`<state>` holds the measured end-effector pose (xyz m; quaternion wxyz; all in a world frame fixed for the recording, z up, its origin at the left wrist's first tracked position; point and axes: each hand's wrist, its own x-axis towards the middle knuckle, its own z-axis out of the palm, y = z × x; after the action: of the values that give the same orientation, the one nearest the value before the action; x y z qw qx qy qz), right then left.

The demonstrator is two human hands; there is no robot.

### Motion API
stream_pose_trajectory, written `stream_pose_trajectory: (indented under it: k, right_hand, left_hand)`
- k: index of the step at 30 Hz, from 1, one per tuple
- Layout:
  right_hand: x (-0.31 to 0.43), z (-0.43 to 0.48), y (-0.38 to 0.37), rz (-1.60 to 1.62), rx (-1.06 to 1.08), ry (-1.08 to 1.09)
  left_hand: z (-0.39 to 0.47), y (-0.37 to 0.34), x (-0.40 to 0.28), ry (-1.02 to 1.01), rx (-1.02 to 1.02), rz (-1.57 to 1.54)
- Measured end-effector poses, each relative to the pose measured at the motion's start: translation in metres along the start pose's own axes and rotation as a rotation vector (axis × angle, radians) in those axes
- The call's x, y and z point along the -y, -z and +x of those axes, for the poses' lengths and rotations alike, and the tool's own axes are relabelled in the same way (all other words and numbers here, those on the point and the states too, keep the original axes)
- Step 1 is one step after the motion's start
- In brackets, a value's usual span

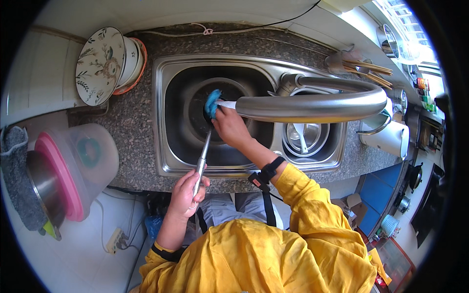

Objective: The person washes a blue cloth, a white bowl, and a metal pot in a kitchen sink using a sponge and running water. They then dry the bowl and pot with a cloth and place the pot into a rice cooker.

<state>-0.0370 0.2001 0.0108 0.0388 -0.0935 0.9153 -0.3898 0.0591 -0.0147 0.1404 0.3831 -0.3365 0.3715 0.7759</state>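
Note:
My left hand [189, 190] grips the metal handle of a long utensil [202, 161] at the sink's front edge. The utensil slants into the left basin, where its dark far end is partly hidden. My right hand [231, 124] holds a blue cloth [213, 103] against that far end, over the bottom of the steel sink basin [179, 143]. A curved metal faucet [311, 108] reaches over the sink, its outlet just beside my right hand. Something white, perhaps water, shows between the outlet and the cloth.
Bowls [99, 67] stack at the back left. A pink-lidded plastic container [88, 157] stands at the left. The small right basin holds metal bowls and a white spoon [301, 137]. Chopsticks [370, 69] stand in a holder behind, and a white pitcher [384, 137] is at the right.

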Motion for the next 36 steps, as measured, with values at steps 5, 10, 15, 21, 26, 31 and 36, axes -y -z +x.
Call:
stream_pose_trajectory:
  k: [5,10,15,21,26,31,36]
  right_hand:
    - [0.007,0.001,-0.017,0.004,0.14,0.007]
    - [0.018,-0.01,-0.007,-0.061,0.059,0.139]
    - [-0.014,0.004,0.008,-0.264,0.027,0.287]
    - [-0.053,-0.003,-0.002,-0.175,-0.173,-0.176]
    - [-0.051,-0.008,-0.018,0.172,-0.3,-0.393]
    - [-0.04,-0.01,-0.019,-0.01,-0.109,-0.426]
    - [-0.038,-0.015,-0.005,-0.085,-0.019,-0.383]
  left_hand:
    - [0.008,-0.003,0.0,-0.011,-0.008,0.022]
    - [0.013,-0.008,-0.003,0.001,-0.017,0.024]
    - [0.009,-0.011,-0.004,0.034,0.013,-0.08]
    - [0.01,-0.002,-0.004,0.01,-0.097,-0.052]
    - [0.02,-0.003,0.007,-0.021,-0.146,-0.059]
    - [0.039,-0.003,0.011,-0.09,-0.187,0.134]
    - [0.022,0.006,0.006,-0.192,-0.218,0.627]
